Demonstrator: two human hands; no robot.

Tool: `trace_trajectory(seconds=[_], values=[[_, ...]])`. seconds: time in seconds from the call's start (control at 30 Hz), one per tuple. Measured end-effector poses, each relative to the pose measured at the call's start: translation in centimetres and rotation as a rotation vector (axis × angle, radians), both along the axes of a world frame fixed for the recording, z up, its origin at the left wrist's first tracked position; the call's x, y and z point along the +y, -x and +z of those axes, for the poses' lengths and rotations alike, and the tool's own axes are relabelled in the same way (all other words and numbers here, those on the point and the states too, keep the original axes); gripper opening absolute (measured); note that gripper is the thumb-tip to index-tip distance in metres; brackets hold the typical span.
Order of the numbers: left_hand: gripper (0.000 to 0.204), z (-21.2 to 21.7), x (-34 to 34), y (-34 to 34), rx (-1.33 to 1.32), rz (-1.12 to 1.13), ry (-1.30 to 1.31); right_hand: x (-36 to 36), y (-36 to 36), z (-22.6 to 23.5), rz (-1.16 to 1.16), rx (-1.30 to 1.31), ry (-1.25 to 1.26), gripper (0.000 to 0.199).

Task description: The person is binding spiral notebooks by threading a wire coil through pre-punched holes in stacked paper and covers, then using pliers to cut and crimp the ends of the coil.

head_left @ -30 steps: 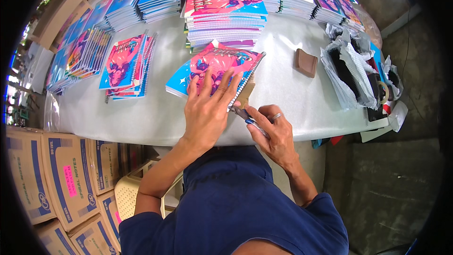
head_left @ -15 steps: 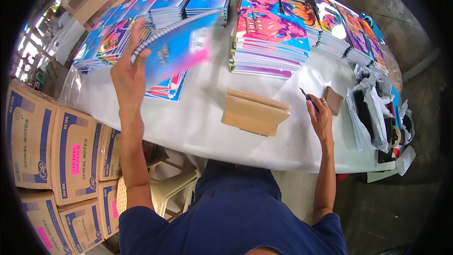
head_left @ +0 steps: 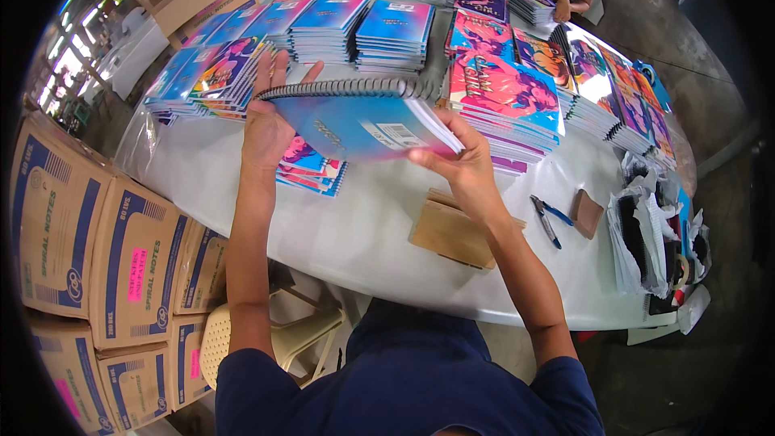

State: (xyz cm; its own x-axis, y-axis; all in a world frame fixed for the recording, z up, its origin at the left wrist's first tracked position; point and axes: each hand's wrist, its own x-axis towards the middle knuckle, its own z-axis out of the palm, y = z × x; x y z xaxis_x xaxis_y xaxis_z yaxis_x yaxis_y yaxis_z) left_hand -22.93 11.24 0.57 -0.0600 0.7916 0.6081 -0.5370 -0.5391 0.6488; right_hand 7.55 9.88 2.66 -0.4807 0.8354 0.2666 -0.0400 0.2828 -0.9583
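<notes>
Both my hands hold a blue-and-pink spiral notebook (head_left: 339, 125) above the table, its black coil along the far edge. My left hand (head_left: 270, 125) supports the coil's left end, fingers stretched up behind it. At the right end, my right hand (head_left: 464, 165) grips the notebook, thumb on the cover and fingers round the page edges. Partly hidden under it lies a low pile of notebooks (head_left: 329, 178). Pliers with blue handles (head_left: 552, 218) rest on the table beside a small brown block (head_left: 585, 214). A folded cardboard piece (head_left: 448, 234) lies partly behind my right forearm.
Stacks of blue notebooks (head_left: 327, 20) and colourful notebooks (head_left: 504, 93) cover the white table's (head_left: 363, 266) far side. Plastic wrapping (head_left: 638, 234) lies at the right. Cartons (head_left: 137, 266) and a cream chair (head_left: 303, 335) stand at the left. Another person's hand (head_left: 563, 10) is at the far right.
My right hand has let go of the pliers, leaving them on the table, and has taken the notebook's right end. The notebook has moved right and turned more level.
</notes>
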Motion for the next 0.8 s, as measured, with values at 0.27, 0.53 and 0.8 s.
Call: trace_trajectory(seconds=[0.27, 0.53, 0.8], values=[[0.075, 0.3, 3.1, 8.7, 0.287, 0.197, 0.49, 5.3, 10.2, -1.6, -0.13, -0.113, -0.963, 0.034], [0.068, -9.0, 4.4, 13.5, 0.883, 0.157, 0.847, 5.6, 1.8, 0.5, -0.02, -0.336, -0.703, 0.025], [0.066, -6.3, 7.2, 6.8, 1.364, 0.817, 0.341, 14.3, -19.1, 0.1, -0.721, -0.68, 0.123, 0.056]])
